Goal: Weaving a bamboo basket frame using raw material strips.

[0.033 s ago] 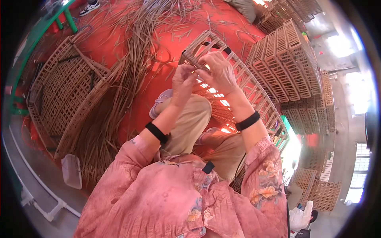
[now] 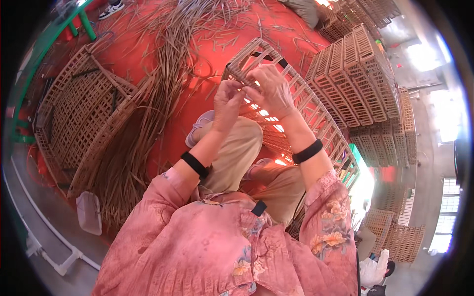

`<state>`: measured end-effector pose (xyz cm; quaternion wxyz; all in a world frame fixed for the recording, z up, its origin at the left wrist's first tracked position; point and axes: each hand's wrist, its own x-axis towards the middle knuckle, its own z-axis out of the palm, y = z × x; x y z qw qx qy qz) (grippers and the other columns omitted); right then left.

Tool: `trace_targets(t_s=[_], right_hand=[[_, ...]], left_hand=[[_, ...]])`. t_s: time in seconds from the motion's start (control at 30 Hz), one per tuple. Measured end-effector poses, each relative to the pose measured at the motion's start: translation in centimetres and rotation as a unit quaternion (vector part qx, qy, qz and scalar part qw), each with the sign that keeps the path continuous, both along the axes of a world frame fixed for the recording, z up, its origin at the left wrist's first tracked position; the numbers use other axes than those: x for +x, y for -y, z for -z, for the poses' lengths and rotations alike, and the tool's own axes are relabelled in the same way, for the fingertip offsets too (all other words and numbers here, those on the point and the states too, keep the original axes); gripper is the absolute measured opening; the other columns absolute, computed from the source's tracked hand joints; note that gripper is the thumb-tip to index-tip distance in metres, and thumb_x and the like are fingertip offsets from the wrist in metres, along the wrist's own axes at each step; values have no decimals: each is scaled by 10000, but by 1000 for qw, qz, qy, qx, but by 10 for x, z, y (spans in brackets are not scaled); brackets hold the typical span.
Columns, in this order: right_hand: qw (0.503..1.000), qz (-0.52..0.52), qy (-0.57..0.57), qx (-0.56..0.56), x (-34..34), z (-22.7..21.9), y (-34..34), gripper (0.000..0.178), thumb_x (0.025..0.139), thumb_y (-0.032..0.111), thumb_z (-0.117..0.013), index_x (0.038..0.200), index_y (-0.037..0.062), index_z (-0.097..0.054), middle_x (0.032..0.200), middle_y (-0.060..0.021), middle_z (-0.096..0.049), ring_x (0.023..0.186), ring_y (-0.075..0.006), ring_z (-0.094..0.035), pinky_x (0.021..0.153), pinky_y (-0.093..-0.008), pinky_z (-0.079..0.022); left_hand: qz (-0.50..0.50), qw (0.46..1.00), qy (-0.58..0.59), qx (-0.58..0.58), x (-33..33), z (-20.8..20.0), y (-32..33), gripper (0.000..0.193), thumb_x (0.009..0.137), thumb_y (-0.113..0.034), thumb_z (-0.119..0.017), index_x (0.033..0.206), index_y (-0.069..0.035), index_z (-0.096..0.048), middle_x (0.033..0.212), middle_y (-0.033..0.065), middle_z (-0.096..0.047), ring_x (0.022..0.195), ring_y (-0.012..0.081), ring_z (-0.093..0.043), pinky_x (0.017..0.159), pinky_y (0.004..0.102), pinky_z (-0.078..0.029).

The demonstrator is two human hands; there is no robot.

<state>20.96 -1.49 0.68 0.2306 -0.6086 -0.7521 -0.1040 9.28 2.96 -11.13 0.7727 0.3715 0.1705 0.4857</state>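
An open-weave basket (image 2: 316, 101) made of brown strips leans across my right side, its narrow end up by my hands. At the corner of its rim my two hands meet, fingertips nearly touching. My left hand (image 2: 227, 103) is closed in a pinch, and what lies between its fingers is too small to make out. Over the rim, my right hand (image 2: 271, 91) has its fingers curled closed on the basket's edge; the back of the hand hides part of the weave. Dark bands circle both wrists.
Long loose strips (image 2: 168, 79) run in a heap down a red floor covering (image 2: 212, 49). Another woven basket (image 2: 79, 113) lies at left, near a white plastic tub (image 2: 89, 213). Stacked baskets (image 2: 350, 74) stand at right. A green frame (image 2: 86, 24) is at far left.
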Motion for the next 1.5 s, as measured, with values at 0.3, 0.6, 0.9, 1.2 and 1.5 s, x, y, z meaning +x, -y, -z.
trace_targets(t_s=[0.3, 0.6, 0.9, 1.2, 1.5], right_hand=[[1000, 3, 6, -6, -9, -2, 2, 327, 708, 132, -773, 951, 98, -558, 897, -66, -601, 926, -294, -577, 821, -414, -498], [1000, -7, 21, -5, -12, 1, 3, 284, 718, 143, -764, 924, 93, -575, 892, -68, -609, 926, -295, -578, 817, -417, -507], [1000, -4, 18, -2, -10, 3, 7, 281, 713, 166, -763, 913, 92, -581, 879, -74, -597, 913, -294, -574, 822, -417, -496], [1000, -4, 26, -5, -13, 0, 7, 288, 711, 169, -770, 900, 79, -574, 868, -81, -592, 893, -301, -568, 811, -420, -481], [999, 0, 32, 6, -12, 4, 10, 291, 721, 227, -765, 883, 80, -573, 834, -75, -577, 861, -295, -559, 808, -420, -474]], left_hand=[[-11, 1000, -2, 24, -3, 1, 2, 122, 946, -33, -631, 943, -86, -521, 822, -39, -558, 709, 20, -529, 594, 190, -466], [-80, 990, -24, 116, 1, 15, -1, 156, 904, 41, -598, 878, -65, -487, 796, -23, -533, 692, 68, -505, 611, 238, -463], [-53, 964, -150, 214, -16, 1, -6, 142, 861, 61, -604, 858, -32, -498, 726, 81, -499, 627, 160, -518, 590, 299, -447], [-112, 950, -160, 243, -13, 4, -1, 137, 852, 61, -604, 859, -35, -508, 742, 95, -540, 652, 205, -568, 612, 336, -469], [-128, 959, -139, 212, -10, 6, 10, 135, 859, 68, -585, 875, -38, -504, 748, 89, -561, 651, 180, -564, 609, 318, -473]])
